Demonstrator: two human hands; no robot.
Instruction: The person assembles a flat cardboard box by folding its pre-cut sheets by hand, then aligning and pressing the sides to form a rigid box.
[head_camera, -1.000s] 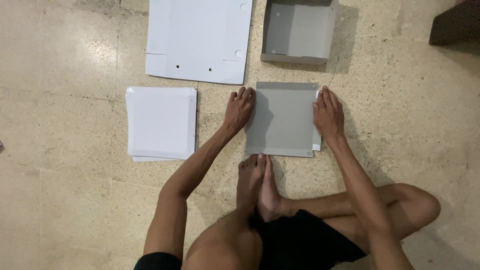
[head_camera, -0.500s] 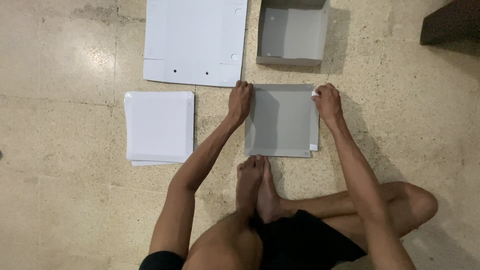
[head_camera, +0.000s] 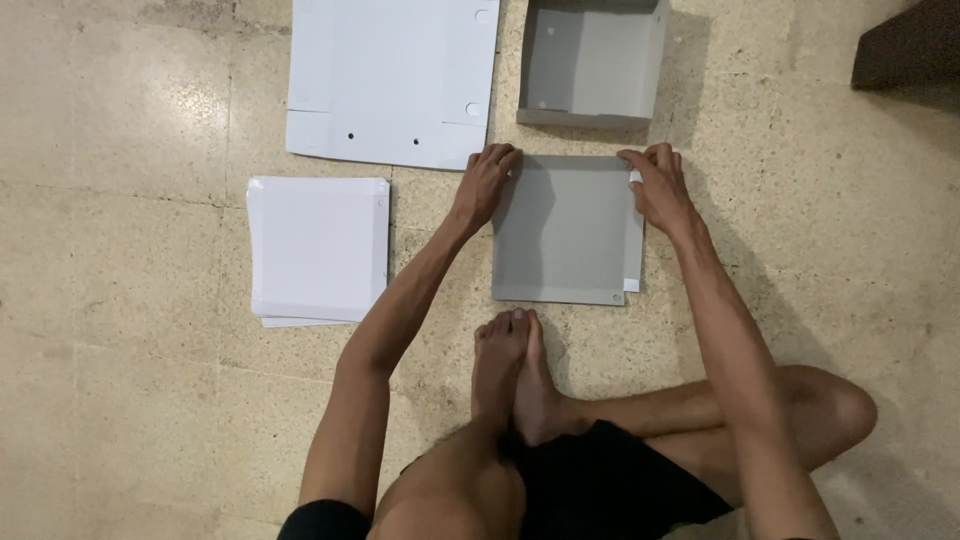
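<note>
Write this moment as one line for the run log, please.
left hand: on grey sheet top-left corner | right hand: on top-right corner | white stack: left, untouched | folded grey box: beyond sheet

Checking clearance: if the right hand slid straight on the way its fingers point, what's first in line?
The right hand points up-left across the grey sheet's top edge. Going on, it would probably meet the folded grey box first.

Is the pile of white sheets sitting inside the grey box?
No, the pile of white sheets lies flat on the floor by the left arm, well apart from the open grey box at the top.
</note>
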